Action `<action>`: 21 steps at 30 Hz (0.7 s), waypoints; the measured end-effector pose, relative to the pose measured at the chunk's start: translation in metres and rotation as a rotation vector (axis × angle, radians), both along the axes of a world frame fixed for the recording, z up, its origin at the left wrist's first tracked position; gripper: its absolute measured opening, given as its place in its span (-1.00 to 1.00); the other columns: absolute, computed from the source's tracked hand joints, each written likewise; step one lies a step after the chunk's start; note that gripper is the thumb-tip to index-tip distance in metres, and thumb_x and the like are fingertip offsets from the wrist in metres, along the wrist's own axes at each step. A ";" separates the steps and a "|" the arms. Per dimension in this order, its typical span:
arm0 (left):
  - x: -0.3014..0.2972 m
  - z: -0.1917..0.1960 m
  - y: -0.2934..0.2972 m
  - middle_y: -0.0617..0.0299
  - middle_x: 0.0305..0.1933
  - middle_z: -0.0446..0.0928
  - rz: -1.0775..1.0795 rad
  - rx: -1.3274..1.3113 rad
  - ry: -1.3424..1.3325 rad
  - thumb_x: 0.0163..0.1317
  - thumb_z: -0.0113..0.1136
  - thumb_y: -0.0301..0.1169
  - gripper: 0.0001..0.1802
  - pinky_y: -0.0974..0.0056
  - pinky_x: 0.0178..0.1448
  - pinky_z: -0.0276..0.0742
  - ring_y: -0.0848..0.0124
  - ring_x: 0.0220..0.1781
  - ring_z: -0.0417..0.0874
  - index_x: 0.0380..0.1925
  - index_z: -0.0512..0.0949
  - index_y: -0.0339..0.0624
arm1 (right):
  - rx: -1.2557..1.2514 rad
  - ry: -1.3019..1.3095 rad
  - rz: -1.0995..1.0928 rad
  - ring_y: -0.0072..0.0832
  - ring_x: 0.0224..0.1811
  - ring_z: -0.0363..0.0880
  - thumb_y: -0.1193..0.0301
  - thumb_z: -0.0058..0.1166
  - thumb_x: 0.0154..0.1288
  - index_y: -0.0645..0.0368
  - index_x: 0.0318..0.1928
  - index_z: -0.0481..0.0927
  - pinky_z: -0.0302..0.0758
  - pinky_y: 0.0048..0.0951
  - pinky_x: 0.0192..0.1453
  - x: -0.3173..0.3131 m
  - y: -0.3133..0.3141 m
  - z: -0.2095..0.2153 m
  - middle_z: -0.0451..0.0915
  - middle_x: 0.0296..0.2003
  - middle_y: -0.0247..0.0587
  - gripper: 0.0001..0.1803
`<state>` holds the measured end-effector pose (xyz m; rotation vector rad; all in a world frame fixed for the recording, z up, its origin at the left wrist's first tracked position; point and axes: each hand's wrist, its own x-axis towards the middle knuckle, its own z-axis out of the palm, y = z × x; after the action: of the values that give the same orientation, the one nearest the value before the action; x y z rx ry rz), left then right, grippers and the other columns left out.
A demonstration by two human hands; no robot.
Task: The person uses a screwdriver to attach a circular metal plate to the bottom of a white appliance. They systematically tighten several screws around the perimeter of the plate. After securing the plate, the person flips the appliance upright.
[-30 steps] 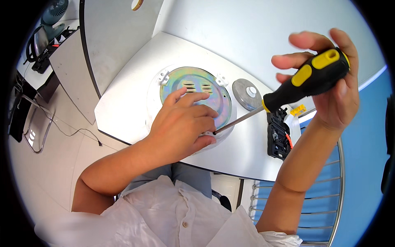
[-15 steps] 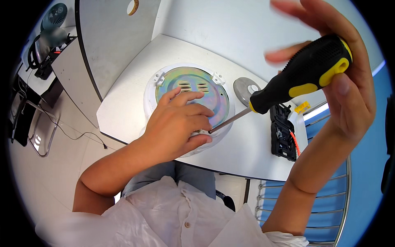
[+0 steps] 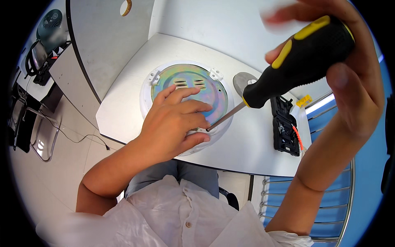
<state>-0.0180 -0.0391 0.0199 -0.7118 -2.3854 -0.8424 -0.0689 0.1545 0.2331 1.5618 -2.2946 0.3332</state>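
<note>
A round white lamp base with an iridescent metal plate [image 3: 187, 82] lies on the white table [image 3: 123, 107]. My left hand [image 3: 175, 123] presses flat on its near part, fingers spread over the plate. My right hand [image 3: 345, 70] grips the black and yellow handle of a screwdriver [image 3: 296, 61], held high and close to the camera. The steel shaft slants down left, and its tip meets the base's near rim right beside my left fingertips.
A grey round disc [image 3: 242, 80] lies right of the lamp base. A black rectangular part with an orange wire [image 3: 286, 127] sits near the table's right edge, beside a small yellow piece [image 3: 303, 100]. A blue wire chair [image 3: 329, 197] stands at right; a fan [image 3: 51, 24] at far left.
My right hand with the screwdriver has risen and come closer to the camera, turning on the handle. The tip stays at the base's rim. My left hand holds still.
</note>
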 end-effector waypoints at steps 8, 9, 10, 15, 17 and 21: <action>0.000 0.004 -0.007 0.30 0.17 0.57 -0.043 -0.047 -0.004 0.07 0.37 -0.41 -0.86 -0.20 0.45 0.13 0.02 0.46 0.29 -0.32 0.68 -0.07 | -0.091 0.134 -0.129 -0.56 -0.50 0.44 0.12 0.20 0.27 0.23 -0.15 0.58 0.32 -0.60 -0.42 0.008 0.000 -0.010 0.52 -0.46 -0.23 -0.60; 0.000 0.004 -0.008 0.30 0.18 0.57 -0.055 -0.049 -0.001 0.09 0.36 -0.43 -0.87 -0.20 0.45 0.14 0.02 0.46 0.29 -0.32 0.67 -0.08 | -0.068 0.100 -0.087 -0.56 -0.51 0.43 0.12 0.21 0.27 0.23 -0.15 0.59 0.31 -0.60 -0.43 0.008 -0.002 -0.008 0.52 -0.47 -0.23 -0.60; -0.001 0.004 -0.009 0.30 0.19 0.56 -0.064 -0.048 -0.008 0.09 0.36 -0.44 -0.86 -0.20 0.45 0.14 0.01 0.46 0.29 -0.31 0.67 -0.07 | -0.033 0.054 -0.031 -0.56 -0.52 0.42 0.12 0.22 0.26 0.23 -0.16 0.59 0.31 -0.60 -0.44 0.008 -0.006 -0.004 0.52 -0.48 -0.23 -0.60; -0.002 0.003 -0.011 0.31 0.20 0.56 -0.087 -0.030 -0.027 0.09 0.35 -0.46 -0.86 -0.17 0.45 0.16 0.02 0.46 0.28 -0.31 0.68 -0.05 | -0.057 0.060 0.136 -0.56 -0.58 0.39 0.13 0.26 0.24 0.22 -0.19 0.60 0.28 -0.59 -0.47 0.004 -0.016 0.001 0.51 -0.54 -0.24 -0.61; -0.001 0.003 -0.010 0.32 0.21 0.56 -0.082 -0.021 -0.022 0.09 0.35 -0.46 -0.86 -0.17 0.45 0.15 0.02 0.46 0.28 -0.30 0.68 -0.05 | -0.117 0.156 0.050 -0.57 -0.60 0.38 0.13 0.28 0.22 0.22 -0.21 0.60 0.27 -0.59 -0.49 0.005 -0.016 -0.003 0.50 -0.56 -0.24 -0.62; -0.001 0.003 -0.011 0.32 0.21 0.55 -0.076 -0.017 -0.017 0.08 0.36 -0.46 -0.84 -0.17 0.46 0.14 0.03 0.46 0.29 -0.29 0.70 -0.04 | -0.071 0.181 -0.121 -0.57 -0.64 0.32 0.14 0.25 0.26 0.22 -0.24 0.57 0.23 -0.55 -0.51 0.009 -0.012 -0.007 0.47 -0.61 -0.28 -0.63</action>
<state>-0.0193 -0.0497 0.0224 -0.8096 -2.3966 -0.8631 -0.0595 0.1424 0.2259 1.3532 -2.2004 0.2298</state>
